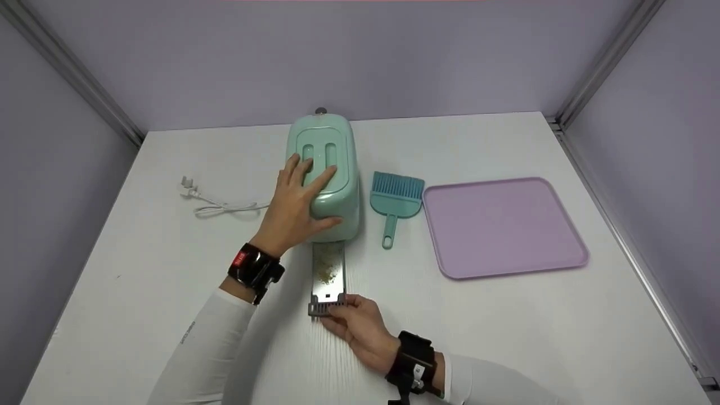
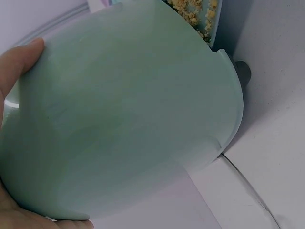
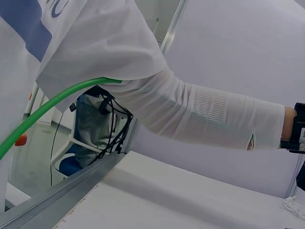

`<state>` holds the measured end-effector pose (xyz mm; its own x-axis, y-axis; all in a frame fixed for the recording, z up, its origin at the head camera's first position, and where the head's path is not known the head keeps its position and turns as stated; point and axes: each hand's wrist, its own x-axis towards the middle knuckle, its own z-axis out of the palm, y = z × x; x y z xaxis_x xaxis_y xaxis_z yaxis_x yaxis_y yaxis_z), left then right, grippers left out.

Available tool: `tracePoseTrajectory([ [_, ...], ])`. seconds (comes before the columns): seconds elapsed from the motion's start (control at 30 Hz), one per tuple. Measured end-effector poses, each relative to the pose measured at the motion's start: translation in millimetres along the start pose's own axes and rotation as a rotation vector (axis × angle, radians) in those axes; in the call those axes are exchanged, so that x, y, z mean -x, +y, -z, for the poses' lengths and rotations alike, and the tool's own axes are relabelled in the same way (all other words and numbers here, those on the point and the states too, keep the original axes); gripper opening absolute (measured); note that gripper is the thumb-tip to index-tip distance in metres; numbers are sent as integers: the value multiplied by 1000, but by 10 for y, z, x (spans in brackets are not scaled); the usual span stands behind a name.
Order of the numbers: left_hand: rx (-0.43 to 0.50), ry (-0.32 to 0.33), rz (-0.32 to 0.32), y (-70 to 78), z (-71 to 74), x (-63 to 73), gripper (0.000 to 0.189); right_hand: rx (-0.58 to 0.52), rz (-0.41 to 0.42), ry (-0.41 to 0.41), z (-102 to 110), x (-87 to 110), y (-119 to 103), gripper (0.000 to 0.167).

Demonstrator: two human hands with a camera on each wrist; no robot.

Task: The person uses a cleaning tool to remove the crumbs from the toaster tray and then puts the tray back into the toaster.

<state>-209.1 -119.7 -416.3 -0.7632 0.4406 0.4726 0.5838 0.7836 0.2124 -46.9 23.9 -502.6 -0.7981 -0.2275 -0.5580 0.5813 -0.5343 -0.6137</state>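
A mint-green toaster (image 1: 353,185) with a recessed lid stands mid-table. My left hand (image 1: 292,211) rests on it, fingers spread straight over the top and the thumb near its front end. In the left wrist view, the toaster's smooth green side (image 2: 124,109) fills most of the picture, with my thumb and fingers at its edges. A metal crumb tray (image 1: 318,287) sticks out from the toaster's near end, with yellowish crumbs (image 1: 326,273) on it. My right hand (image 1: 365,332) pinches the tray's grey handle. The right wrist view does not show that hand.
Right of the toaster lies a teal hand brush (image 1: 395,197), handle towards me. Beyond it is a flat purple tray (image 1: 506,228). A white power cord (image 1: 222,208) with its plug lies to the left. Panels wall the table's back and sides.
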Motion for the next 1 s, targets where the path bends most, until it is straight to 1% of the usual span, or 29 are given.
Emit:
tracePoseTrajectory([
  [0.27, 0, -1, -7, -1, -4, 6, 90, 27, -12, 7, 13, 51, 5, 36],
  [0.53, -2, 1, -15, -3, -5, 4, 90, 21, 4, -1, 35, 77, 37, 37],
  [0.87, 10, 10, -5, -3, -10, -3, 90, 40, -6, -32, 103, 156, 68, 39],
  [1.0, 8, 12, -7, -2, -13, -2, 90, 42, -7, -32, 121, 176, 83, 37],
])
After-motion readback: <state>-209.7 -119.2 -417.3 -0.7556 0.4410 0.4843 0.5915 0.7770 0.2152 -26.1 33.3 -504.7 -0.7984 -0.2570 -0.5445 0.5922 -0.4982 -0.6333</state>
